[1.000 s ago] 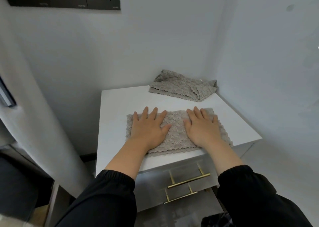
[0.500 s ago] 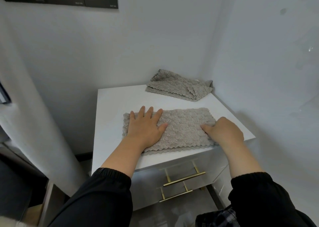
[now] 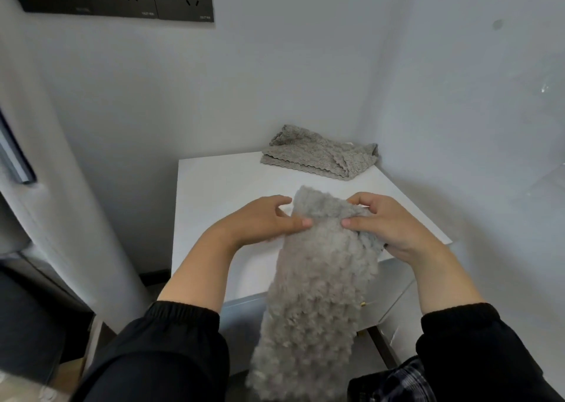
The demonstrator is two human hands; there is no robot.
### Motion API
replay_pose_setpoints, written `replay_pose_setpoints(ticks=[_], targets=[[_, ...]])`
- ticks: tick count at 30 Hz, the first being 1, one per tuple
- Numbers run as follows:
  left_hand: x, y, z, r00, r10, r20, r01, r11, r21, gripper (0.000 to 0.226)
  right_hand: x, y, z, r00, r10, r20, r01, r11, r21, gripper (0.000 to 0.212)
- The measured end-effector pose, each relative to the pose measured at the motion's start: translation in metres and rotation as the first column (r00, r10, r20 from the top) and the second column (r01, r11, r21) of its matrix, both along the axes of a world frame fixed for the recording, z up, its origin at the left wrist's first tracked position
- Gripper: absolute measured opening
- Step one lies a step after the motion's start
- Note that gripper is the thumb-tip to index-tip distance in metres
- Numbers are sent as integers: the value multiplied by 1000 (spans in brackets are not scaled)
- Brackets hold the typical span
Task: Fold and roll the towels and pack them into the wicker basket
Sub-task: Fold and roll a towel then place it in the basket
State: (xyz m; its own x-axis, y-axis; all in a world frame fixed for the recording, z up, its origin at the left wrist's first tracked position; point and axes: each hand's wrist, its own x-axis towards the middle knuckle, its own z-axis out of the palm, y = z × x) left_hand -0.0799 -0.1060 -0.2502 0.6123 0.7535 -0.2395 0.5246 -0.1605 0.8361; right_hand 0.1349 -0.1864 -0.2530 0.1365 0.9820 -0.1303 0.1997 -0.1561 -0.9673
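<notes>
White cabinet top now bare: hands lifted the grey towel.

My left hand and right hand pinch the top edge of a towel above the cabinet top; it hangs down before the cabinet's front. Behind, in the right rear corner, a second towel lies, seemingly folded, against the wall.

left hand + right hand: pinch gray towel top, it hangs | second towel: back of white table
</notes>
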Motion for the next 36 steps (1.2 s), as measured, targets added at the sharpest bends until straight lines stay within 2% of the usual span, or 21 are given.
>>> replay_pose_setpoints(ticks=[3,5,7,10,12,14,16,19,22,23,25,27,28,30,33,35,36], targets=[[9,-5,-4,981,32,189,-9,992,-123,31,-8,-1,1,995,42,96,-43,999,14,20],[13,-7,-5,959,83,271,-32,982,-188,17,-8,-1,1,991,24,131,-28,999,27,20],[15,-8,-4,940,151,307,-97,978,-184,3,-5,-2,3,983,14,185,-16,1000,9,17],[15,-3,-6,925,239,295,-227,971,-77,21,5,1,5,972,-39,231,54,997,-61,17],[12,1,-6,939,245,240,-260,965,36,24,10,6,5,977,-97,189,117,988,-97,13],[7,7,-4,985,161,57,-169,967,190,16,11,10,5,971,-131,198,149,986,-79,14],[2,12,1,988,87,-131,-49,960,274,10,9,15,6,949,-167,267,184,982,-38,19],[1,19,3,943,215,-254,-113,926,361,25,6,23,8,929,-244,278,264,964,-37,32],[9,24,-3,896,375,-239,-241,861,449,21,3,33,6,942,-245,229,253,968,-4,30],[11,26,-4,894,412,-173,-307,847,434,19,-2,34,7,953,-253,167,254,967,14,23],[14,30,-5,885,463,50,-451,826,338,28,-12,39,8,958,-286,-19,286,957,53,4],[17,34,-5,828,493,268,-545,819,178,37,-14,46,8,929,-337,-153,353,931,95,24],[19,35,-4,799,507,324,-562,820,104,37,-14,49,9,915,-358,-185,380,919,100,24],[23,36,-3,739,563,370,-579,812,-80,28,-16,52,9,885,-384,-265,404,915,23,12],[23,31,0,644,664,381,-516,744,-424,8,-16,52,4,860,-386,-333,369,922,-115,20],[21,31,-2,632,674,383,-478,728,-492,13,-13,51,-2,864,-392,-316,367,920,-139,24],[20,30,-4,639,669,379,-476,731,-489,14,-11,50,-4,868,-394,-303,372,919,-129,19]])
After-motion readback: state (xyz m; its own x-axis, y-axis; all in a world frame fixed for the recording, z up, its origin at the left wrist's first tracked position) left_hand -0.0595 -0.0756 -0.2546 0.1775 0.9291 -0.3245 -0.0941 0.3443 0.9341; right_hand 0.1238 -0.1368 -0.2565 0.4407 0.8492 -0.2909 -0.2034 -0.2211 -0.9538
